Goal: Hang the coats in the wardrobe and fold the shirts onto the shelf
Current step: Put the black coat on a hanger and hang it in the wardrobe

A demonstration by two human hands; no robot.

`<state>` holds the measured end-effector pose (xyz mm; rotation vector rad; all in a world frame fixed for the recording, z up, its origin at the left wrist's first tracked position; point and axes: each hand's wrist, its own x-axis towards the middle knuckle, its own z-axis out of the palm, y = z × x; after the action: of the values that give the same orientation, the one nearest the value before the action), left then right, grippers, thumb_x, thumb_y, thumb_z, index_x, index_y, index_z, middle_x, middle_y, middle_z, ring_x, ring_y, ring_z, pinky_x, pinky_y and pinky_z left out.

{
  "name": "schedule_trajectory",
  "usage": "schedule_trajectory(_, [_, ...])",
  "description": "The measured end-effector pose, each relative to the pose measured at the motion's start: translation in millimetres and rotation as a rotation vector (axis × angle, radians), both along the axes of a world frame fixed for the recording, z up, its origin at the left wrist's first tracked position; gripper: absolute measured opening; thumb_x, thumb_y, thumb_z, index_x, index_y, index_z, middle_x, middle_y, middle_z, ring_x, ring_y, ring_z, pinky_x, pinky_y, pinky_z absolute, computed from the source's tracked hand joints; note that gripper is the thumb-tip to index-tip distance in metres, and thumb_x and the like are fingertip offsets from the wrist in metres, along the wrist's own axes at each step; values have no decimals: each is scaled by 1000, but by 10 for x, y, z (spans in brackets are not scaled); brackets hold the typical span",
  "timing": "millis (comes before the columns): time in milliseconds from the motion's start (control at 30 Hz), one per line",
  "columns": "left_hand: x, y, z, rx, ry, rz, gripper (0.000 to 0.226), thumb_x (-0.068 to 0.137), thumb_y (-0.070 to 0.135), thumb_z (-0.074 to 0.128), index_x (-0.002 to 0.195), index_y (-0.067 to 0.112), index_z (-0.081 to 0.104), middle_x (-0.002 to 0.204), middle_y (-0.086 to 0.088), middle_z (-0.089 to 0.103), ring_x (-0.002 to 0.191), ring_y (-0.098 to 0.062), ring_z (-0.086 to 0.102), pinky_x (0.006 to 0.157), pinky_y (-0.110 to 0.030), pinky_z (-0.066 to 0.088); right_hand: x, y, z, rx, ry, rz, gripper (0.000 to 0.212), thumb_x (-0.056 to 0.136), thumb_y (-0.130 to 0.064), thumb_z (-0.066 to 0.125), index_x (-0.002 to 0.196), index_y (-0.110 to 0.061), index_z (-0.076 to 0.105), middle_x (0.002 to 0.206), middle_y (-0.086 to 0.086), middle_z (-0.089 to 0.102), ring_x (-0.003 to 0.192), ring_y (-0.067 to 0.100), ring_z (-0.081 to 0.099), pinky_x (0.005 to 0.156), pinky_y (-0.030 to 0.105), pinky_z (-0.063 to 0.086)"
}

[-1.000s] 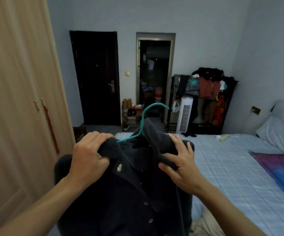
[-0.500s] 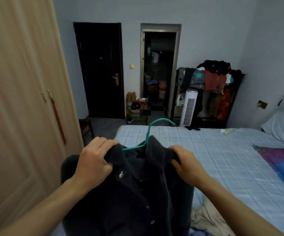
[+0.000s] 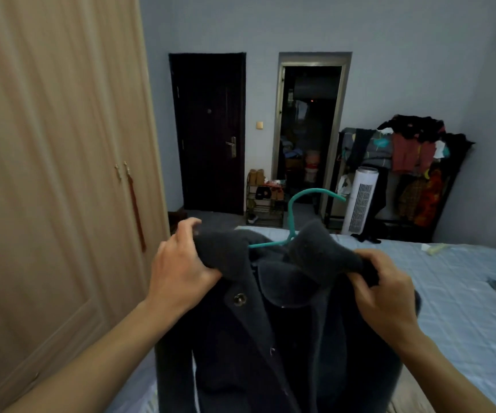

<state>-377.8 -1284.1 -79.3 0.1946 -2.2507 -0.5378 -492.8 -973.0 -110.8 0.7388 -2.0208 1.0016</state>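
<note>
Charcoal fleece coat [image 3: 273,317] now sits higher and closer than 0.5 s ago, its collar spread wider over the teal hanger [image 3: 292,217]. Left hand [image 3: 181,272] has its fingers curled tight on the left shoulder; right hand [image 3: 386,296] pinches the right collar fold. Both hold it up above the bed [image 3: 449,293], beside the closed wardrobe [image 3: 56,174]. No writing is legible.

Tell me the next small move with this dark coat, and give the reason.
Probably free the left hand and pull open a wardrobe door. The dark coat already sits on the teal hanger, both hands grip its shoulders, with the right hand on the other side, and the wardrobe doors look closed, so it cannot be hung yet.
</note>
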Motion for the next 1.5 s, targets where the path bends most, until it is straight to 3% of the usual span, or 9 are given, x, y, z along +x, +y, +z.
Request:
schedule_trajectory(100, [-28,45,48,-37,-29,-84,67,61,53,79,116,28,51,98,8,63,88,-16,62,81,-44,53,-6,80,11,-25,2,-38,30,77,-2,75,100,-19,65,88,-11,62,75,12,59,69,23,44])
schedule_trajectory(267, [-1,31,-37,-119,-45,-311,64,71,20,85,129,21,56,118,9,61,110,-12,58,96,-44,50,22,247,-40,-38,-17,-102,32,75,3,76,98,-15,66,86,-7,61,74,17,59,69,14,40])
schedule_trajectory(400, [69,-23,-8,-48,-101,-502,56,87,-2,62,138,17,53,126,9,63,121,-6,55,105,-34,45,77,328,-59,-23,-25,-111,33,74,4,76,100,-13,66,89,-7,62,76,15,59,75,3,38])
schedule_trajectory(533, [150,-54,151,345,-246,-575,43,96,34,45,139,36,49,113,13,69,111,-5,63,96,-31,49,147,306,-53,5,-15,-109,36,73,3,77,102,-14,66,91,-9,61,77,13,59,73,8,40])
schedule_trajectory(600, [159,-59,183,194,-294,-536,46,92,57,53,134,40,53,110,17,67,106,-2,63,91,-30,51,185,269,-46,13,-9,-102,36,73,4,78,102,-13,66,91,-9,61,78,12,58,75,6,39])
schedule_trajectory(733, [132,-53,95,-135,-338,-428,55,78,59,71,127,35,58,108,16,53,98,2,53,88,-29,49,273,197,-20,27,2,-83,37,71,5,79,102,-11,67,92,-9,61,79,9,57,77,1,38])
schedule_trajectory(967, [132,63,-4,-194,-187,-411,24,87,28,72,105,22,58,97,8,57,90,-9,55,83,-39,49,430,90,33,-17,-14,-23,36,71,8,78,100,-11,68,89,-5,64,78,13,61,76,8,43])
schedule_trajectory(1267, [60,444,232,-294,10,-449,30,83,15,73,111,12,60,103,1,61,97,-15,59,87,-37,51,539,100,181,16,17,49,36,72,7,78,100,-11,66,90,-7,62,83,0,56,79,5,41])
schedule_trajectory(1500, [49,517,167,-241,100,-492,21,86,14,69,106,9,65,97,0,64,90,-16,62,81,-37,52,512,238,315,190,-177,134,66,78,-9,79,125,-44,47,105,-14,52,92,1,54,78,9,41])
